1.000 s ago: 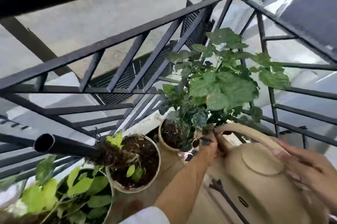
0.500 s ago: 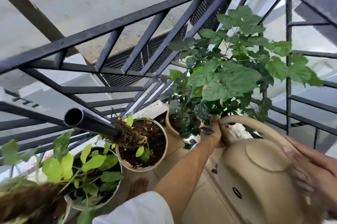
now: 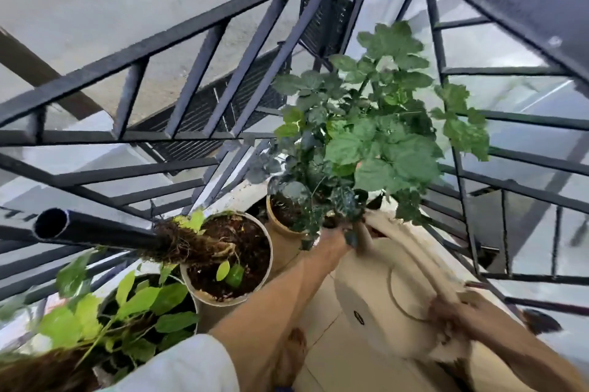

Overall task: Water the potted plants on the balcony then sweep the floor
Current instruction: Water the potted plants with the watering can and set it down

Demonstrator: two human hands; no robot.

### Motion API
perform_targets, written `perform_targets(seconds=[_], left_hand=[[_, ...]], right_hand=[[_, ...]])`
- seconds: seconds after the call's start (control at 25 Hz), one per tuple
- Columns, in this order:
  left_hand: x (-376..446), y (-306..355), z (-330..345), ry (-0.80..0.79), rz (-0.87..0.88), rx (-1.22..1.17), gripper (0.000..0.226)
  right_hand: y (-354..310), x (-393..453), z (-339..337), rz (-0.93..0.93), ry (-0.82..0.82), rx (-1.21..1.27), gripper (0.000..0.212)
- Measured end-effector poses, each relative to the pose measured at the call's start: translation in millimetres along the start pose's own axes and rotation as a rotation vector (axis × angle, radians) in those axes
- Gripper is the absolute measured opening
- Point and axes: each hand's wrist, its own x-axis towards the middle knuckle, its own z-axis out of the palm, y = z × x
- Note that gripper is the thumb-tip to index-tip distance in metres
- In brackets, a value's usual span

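Observation:
A beige watering can [image 3: 376,305] is held low at centre right, its spout pointing up toward the far pot. My left hand [image 3: 333,240] grips the can near the base of the spout, partly hidden by leaves. My right hand [image 3: 452,316] is closed on the rear of the arched handle, blurred. The bushy green plant [image 3: 366,143] stands in a tan pot [image 3: 280,226] in the corner. A white pot of dark soil [image 3: 236,251] with a small sprout sits in front of it. Nearest, a pot with light green leaves [image 3: 140,305] stands at lower left.
A black metal railing [image 3: 197,41] encloses the balcony corner on the left and right. A dark pipe [image 3: 83,227] with a clump of roots at its end juts over the middle pot. My bare foot [image 3: 293,356] rests on the tan tiled floor [image 3: 322,312].
My right hand has slid down to the rear of the handle and the can has tipped its spout higher toward the corner pot. The view shifted slightly left and down.

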Motion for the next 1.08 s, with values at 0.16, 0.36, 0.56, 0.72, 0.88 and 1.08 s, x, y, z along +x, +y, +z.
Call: perform_targets(seconds=[0.16,0.36,0.56,0.72,0.88,1.08], left_hand=[[-4.9,-23.0,-3.0,0.164,-0.010,0.121,0.027],[6.3,-78.3,-20.9,0.267,0.173,0.308,0.021],[15.1,-119.1,-38.7,0.338,0.067,0.481,0.045],[34.6,-124.4,-6.7,0.242,-0.027,0.629,0.074],[48.6,-125.7,53.4,0.148,0.039,1.003,0.048],[82.7,-112.4,104.8,-0.040,0.051,1.133,0.030]], right_hand=[[28.7,29.5,29.9,0.004,-0.072,-0.145,0.019],[55.4,50.2,70.8,-0.016,-0.155,-0.258,0.032],[83.8,47.5,88.1,0.030,-0.202,-0.192,0.043],[103.5,38.3,112.9,0.099,-0.294,-0.025,0.044],[120.5,38.1,120.6,0.248,-0.323,0.292,0.035],[144.6,57.7,99.3,0.119,-0.036,0.397,0.014]])
